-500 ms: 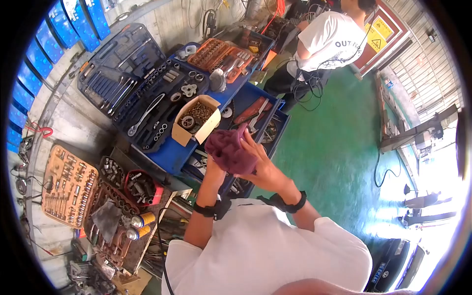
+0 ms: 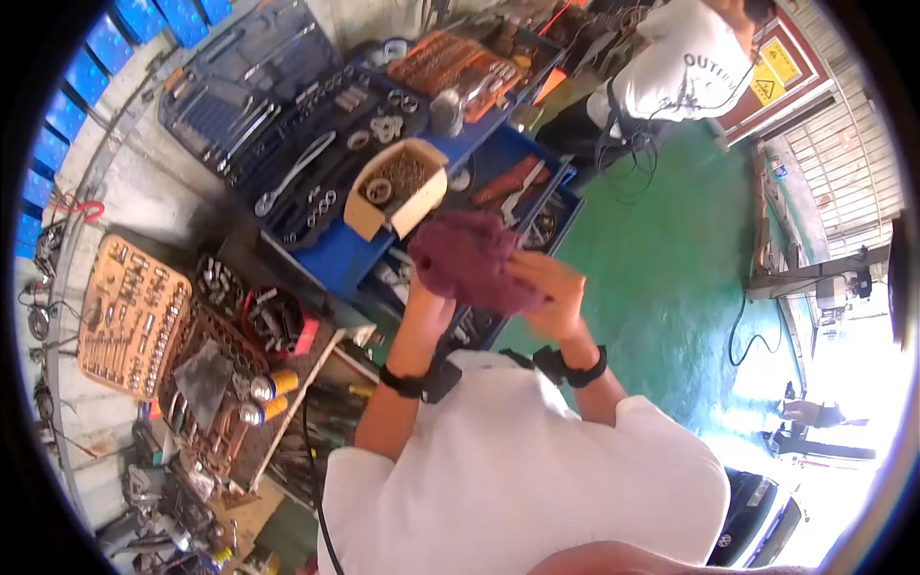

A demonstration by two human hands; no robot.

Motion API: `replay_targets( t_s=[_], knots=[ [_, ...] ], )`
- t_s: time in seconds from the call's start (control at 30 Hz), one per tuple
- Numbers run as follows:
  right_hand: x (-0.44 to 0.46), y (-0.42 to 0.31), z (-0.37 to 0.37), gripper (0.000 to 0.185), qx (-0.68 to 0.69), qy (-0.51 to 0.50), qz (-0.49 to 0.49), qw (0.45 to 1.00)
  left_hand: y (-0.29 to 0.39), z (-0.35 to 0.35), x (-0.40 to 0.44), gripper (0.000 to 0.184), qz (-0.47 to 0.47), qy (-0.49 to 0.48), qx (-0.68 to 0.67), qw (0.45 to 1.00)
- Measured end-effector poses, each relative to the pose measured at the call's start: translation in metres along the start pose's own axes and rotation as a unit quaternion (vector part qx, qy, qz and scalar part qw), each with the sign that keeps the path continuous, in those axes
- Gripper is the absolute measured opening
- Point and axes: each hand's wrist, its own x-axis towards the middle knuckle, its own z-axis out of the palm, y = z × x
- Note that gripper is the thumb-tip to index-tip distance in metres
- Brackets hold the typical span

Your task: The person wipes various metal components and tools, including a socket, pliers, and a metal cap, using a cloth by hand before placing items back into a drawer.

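Beside glossy green floor (image 2: 632,259), fingers (image 2: 542,274) of left hand (image 2: 430,305) and right hand (image 2: 561,299) seemingly grip bunched maroon cloth (image 2: 467,261).

Crumpled matt maroon cloth (image 2: 470,264) — glossy green floor (image 2: 628,249) — brown cardboard box (image 2: 422,203).

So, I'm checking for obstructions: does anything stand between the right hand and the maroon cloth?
Nothing visible does: the right hand lies against the maroon cloth, with the left hand at its other side.
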Motion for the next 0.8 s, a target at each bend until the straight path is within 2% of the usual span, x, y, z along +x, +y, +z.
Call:
replay_targets(
  t_s=[0.03,0.07,0.1,0.13,0.17,0.23,0.27,0.33,0.37,0.4,0.43,0.47,0.5,0.53,0.57,0.6,0.67,0.73,0.77,0.8],
  knots=[
    [-0.001,0.000,0.000,0.033,0.044,0.021,0.047,0.998,0.008,0.007,0.003,0.041,0.023,-0.047,0.040,0.998],
    [-0.005,0.002,0.002,0.033,0.053,0.012,0.054,0.997,0.012,0.008,0.004,0.041,0.047,-0.093,0.082,0.991],
    [-0.009,0.003,0.003,0.029,0.085,0.051,0.086,0.991,0.001,-0.007,0.003,0.043,0.040,-0.020,0.056,0.997],
    [-0.010,0.005,0.005,0.026,0.115,0.091,0.116,0.982,-0.002,-0.011,0.003,0.043,0.042,-0.010,0.057,0.997],
    [-0.013,0.007,0.008,0.026,0.121,0.085,0.119,0.982,-0.004,-0.013,0.003,0.042,0.081,-0.016,0.084,0.993],
    [-0.013,0.011,0.013,0.024,0.325,0.156,0.227,0.905,-0.004,-0.003,0.006,0.041,0.154,-0.029,0.149,0.976],
    [-0.012,0.010,0.015,0.024,0.326,0.154,0.230,0.904,-0.004,-0.002,0.005,0.041,0.153,-0.026,0.149,0.976],
    [0.003,-0.004,0.016,0.021,0.524,0.211,0.232,0.792,-0.005,0.000,0.003,0.042,0.225,-0.018,0.263,0.938],
    [0.007,-0.008,0.013,0.019,0.536,0.196,0.239,0.786,-0.004,0.001,0.001,0.042,0.248,-0.015,0.300,0.921],
    [0.004,-0.001,0.008,0.019,0.535,0.196,0.240,0.786,0.000,0.003,-0.003,0.043,0.272,-0.021,0.367,0.889],
    [-0.001,0.012,0.001,0.037,0.517,0.098,0.228,0.819,0.001,0.004,-0.007,0.044,0.294,-0.026,0.432,0.852],
    [-0.007,0.021,-0.004,0.056,0.494,-0.002,0.216,0.842,-0.001,0.007,-0.009,0.044,0.291,-0.022,0.431,0.854],
    [-0.013,0.024,-0.005,0.056,0.494,-0.005,0.222,0.840,-0.004,0.009,-0.011,0.044,0.197,-0.023,0.197,0.960],
    [-0.017,0.025,-0.004,0.058,0.472,-0.004,0.238,0.849,-0.005,0.009,-0.014,0.044,0.093,-0.023,-0.051,0.994],
    [-0.018,0.026,-0.003,0.058,0.463,-0.005,0.245,0.852,-0.008,0.005,-0.018,0.044,0.094,-0.018,-0.049,0.994],
    [-0.017,0.022,-0.003,0.059,0.454,-0.006,0.252,0.855,-0.011,0.000,-0.021,0.046,0.182,0.004,0.222,0.958],
    [-0.010,0.013,-0.004,0.048,0.435,-0.039,0.191,0.879,-0.010,-0.006,-0.023,0.048,0.254,0.028,0.477,0.841],
    [-0.001,0.004,0.004,0.034,0.441,-0.026,0.123,0.889,-0.005,0.000,-0.020,0.048,0.283,0.003,0.502,0.817],
    [0.001,0.002,0.008,0.024,0.453,-0.006,0.075,0.889,-0.002,0.004,-0.018,0.048,0.251,-0.028,0.427,0.868],
    [0.001,0.003,0.007,0.024,0.457,-0.018,0.076,0.886,0.001,0.010,-0.016,0.048,0.210,-0.054,0.342,0.914]
  ],
)
